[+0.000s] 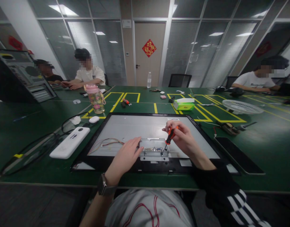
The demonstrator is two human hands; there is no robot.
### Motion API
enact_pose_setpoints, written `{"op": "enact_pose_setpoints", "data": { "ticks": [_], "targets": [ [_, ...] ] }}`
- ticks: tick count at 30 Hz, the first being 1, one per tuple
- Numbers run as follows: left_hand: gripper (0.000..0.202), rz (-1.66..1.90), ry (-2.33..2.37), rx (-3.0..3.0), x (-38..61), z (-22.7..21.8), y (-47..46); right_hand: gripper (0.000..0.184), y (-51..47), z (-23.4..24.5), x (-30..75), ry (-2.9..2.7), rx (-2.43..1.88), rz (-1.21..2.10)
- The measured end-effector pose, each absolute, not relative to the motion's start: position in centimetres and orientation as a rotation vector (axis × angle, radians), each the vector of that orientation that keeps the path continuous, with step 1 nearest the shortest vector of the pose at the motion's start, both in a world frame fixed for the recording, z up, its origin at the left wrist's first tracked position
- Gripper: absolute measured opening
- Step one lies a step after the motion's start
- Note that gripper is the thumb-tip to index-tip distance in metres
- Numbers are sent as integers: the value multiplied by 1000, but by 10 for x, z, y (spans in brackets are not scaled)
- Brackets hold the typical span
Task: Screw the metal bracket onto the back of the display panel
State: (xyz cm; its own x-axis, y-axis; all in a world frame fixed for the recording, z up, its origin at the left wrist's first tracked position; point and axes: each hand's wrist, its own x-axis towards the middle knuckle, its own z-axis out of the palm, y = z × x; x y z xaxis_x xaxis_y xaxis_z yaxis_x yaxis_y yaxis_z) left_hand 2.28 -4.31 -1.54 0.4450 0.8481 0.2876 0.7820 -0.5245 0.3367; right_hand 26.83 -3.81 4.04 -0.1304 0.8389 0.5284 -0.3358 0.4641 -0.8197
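A flat display panel (107,126) with a black frame lies face down or open on the green table in front of me. On its near middle sits a metal bracket (156,143) with a row of connectors along it. My right hand (181,135) grips an orange and black screwdriver (171,135), its tip down at the bracket's right end. Fingers outstretched, my left hand (128,154) rests against the bracket's left side. Thin coloured wires (109,141) run across the panel left of that hand.
Left of the panel lie a white power bank (70,142), a black cable (38,154) and a pink-lidded bottle (95,98). A phone (238,154) lies to the right. Beyond are a tissue pack (184,104) and a round white grille (241,106). Several people sit around the table.
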Motion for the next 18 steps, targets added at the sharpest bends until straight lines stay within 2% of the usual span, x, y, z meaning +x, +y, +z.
{"op": "enact_pose_setpoints", "data": {
  "ticks": [6,12,18],
  "targets": [
    [43,638,1450,2535,22,-17,-43,20,-39,42,269,-1328,-502,1213],
    [43,617,1449,2545,22,-19,-42,14,-40,45,268,-1375,-440,1195],
    [43,623,1466,2527,24,-16,-43,23,-39,48,267,-1384,-437,1187]
  ]
}}
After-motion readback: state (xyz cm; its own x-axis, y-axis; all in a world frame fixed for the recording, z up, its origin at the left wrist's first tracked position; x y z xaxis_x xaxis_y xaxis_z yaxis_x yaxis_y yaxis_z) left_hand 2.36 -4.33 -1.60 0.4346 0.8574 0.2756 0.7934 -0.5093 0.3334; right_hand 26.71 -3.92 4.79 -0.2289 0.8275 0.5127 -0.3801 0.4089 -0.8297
